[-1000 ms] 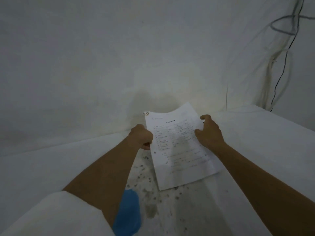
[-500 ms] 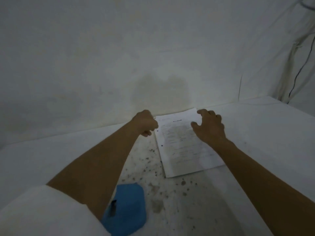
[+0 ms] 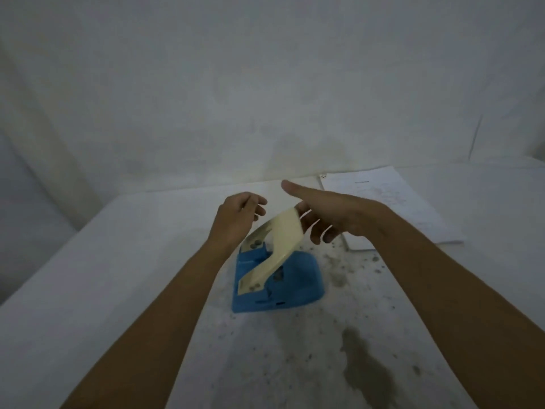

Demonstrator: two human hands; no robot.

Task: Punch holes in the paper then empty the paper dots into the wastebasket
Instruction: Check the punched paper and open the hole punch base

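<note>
- Head view: we see the blue hole punch on the stained table, its cream lever raised.
- Our left hand hovers half-curled and empty; our right hand is spread open by the lever's tip.
- The paper lies flat, far right.

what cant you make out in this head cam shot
- Wastebasket: nowhere in the head view.
- Text on the paper: too small and dim to read; its near left part is behind the right hand.
- Hole punch: its dot tray is underneath, hidden.
- Left hand: curled fingertips face away, so contact with the cream lever is unclear.
</note>
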